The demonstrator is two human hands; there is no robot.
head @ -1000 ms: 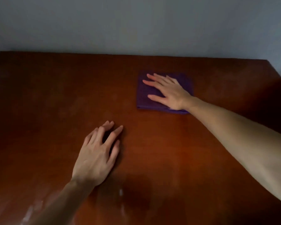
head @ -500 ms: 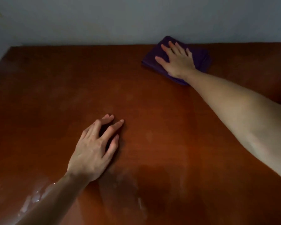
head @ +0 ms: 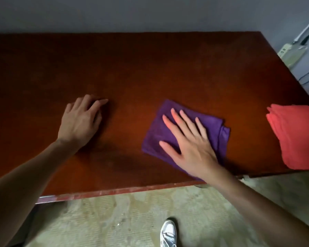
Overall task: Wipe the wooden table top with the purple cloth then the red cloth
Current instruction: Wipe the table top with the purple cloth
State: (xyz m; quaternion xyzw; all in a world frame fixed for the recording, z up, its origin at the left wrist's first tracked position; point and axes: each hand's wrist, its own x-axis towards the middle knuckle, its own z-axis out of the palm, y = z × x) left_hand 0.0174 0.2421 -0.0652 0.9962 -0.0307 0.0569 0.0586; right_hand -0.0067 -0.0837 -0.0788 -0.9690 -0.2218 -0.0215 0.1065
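Note:
A folded purple cloth [head: 213,131] lies on the reddish-brown wooden table top [head: 132,68], near the front edge, right of centre. My right hand [head: 187,143] presses flat on it with the fingers spread. My left hand [head: 80,120] rests palm down on bare wood to the left, fingers slightly curled, holding nothing. A folded red cloth [head: 298,136] lies at the table's right end, apart from the purple cloth, partly cut off by the frame edge.
A grey wall runs behind the table. At the far right corner stands a pale box [head: 292,54] with cables. Below the table's front edge [head: 114,191] is worn greenish floor, with my white shoe [head: 168,232] on it.
My right hand has pulled the purple cloth from the far edge back to the near edge. The view tilted down, bringing the front edge, floor and red cloth into sight. My left hand stays put.

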